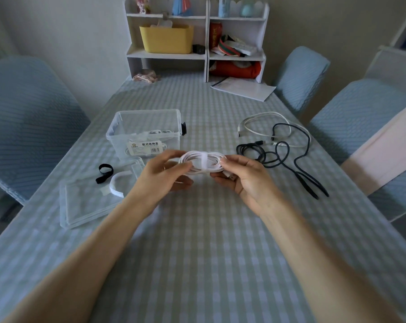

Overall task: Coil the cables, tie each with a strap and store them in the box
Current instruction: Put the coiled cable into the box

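Head cam view, so you're looking down at my two arms over the checked tablecloth (197, 241). Dead centre of the frame I've got the white cable coil (200, 163) pinched between both hands, lifted a little off the cloth. My left hand (167, 174) is closed on the coil's left end, thumb below and fingers on top, and my right hand (241, 177) grips the right end the same way, with a plug poking out just under my thumb. A white strap (201, 162) is wrapped across the middle of the coil.

Just above my left hand sits the clear storage box (146, 134), open, label facing me, with some white cable already inside, can't tell how many. Its clear lid (85, 203) lies flat at the left of the frame, and a loose black strap (105, 172) and a loose white strap (116, 186) rest on it.

Right of centre, still uncoiled on the cloth: a white cable (265, 123) further up, and a dark cable (290, 159) sprawled beside and partly over it, one long loop trailing toward the lower right.

Top of the frame has a white shelf unit (206, 54) with a yellow bin (166, 39) on it, and blue-covered chairs (22, 117) on both sides.
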A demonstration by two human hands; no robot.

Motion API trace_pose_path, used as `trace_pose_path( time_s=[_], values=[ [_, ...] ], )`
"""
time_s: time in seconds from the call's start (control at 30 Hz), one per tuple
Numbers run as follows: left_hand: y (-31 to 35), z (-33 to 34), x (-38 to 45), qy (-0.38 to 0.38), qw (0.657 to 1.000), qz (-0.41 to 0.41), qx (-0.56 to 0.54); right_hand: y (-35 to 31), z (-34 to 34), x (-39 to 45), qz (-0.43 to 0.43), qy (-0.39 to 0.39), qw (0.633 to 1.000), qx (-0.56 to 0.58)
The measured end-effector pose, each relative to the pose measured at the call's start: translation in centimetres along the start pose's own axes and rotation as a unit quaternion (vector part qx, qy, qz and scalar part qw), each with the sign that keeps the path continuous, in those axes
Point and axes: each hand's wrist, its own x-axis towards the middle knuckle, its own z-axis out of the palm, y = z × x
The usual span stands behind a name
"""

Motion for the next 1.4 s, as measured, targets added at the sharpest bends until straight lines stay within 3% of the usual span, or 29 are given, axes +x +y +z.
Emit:
trace_pose_path(
  time_s=[0.3, 0.53, 0.67, 0.93, 1.03, 1.1, 1.17, 1.23, 1.3, 1.4],
  values=[
    [3.4, -4.3, -1.0, 0.097, 0.988, 0.002, -0.117, -2.9, 2.0, 0.5, -0.016, 0.007, 0.99, -0.139],
    [7.7, -9.9, 1.8, 0.137, 0.99, 0.023, -0.015, -4.4, 6.3, 3.7, -0.042, 0.004, 0.973, -0.228],
    [9.3, -11.2, 5.5, 0.127, 0.991, -0.018, 0.038, -4.3, 8.9, 5.6, -0.042, -0.009, 0.972, -0.232],
    [9.0, -10.6, 12.1, 0.122, 0.989, -0.074, 0.035, -4.1, 9.4, 7.6, -0.04, 0.004, 0.968, -0.246],
    [9.0, -10.4, 13.6, 0.129, 0.98, -0.089, 0.125, -4.2, 8.8, 8.0, -0.042, 0.012, 0.966, -0.254],
    [9.2, -10.3, 13.9, 0.092, 0.956, -0.089, 0.265, -4.2, 8.4, 8.2, -0.041, 0.02, 0.964, -0.264],
    [9.4, -10.3, 13.9, 0.037, 0.895, -0.079, 0.437, -4.1, 8.2, 8.4, -0.038, 0.025, 0.962, -0.269],
    [9.3, -10.3, 13.7, 0.034, 0.839, -0.033, 0.541, -4.0, 8.2, 8.5, -0.038, 0.027, 0.961, -0.273],
    [9.3, -10.6, 13.4, 0.065, 0.82, 0.034, 0.568, -4.0, 8.4, 8.6, -0.039, 0.024, 0.959, -0.281],
    [9.5, -10.9, 11.2, 0.079, 0.845, 0.125, 0.514, -3.8, 8.4, 8.3, -0.047, 0.021, 0.953, -0.298]
  ],
)
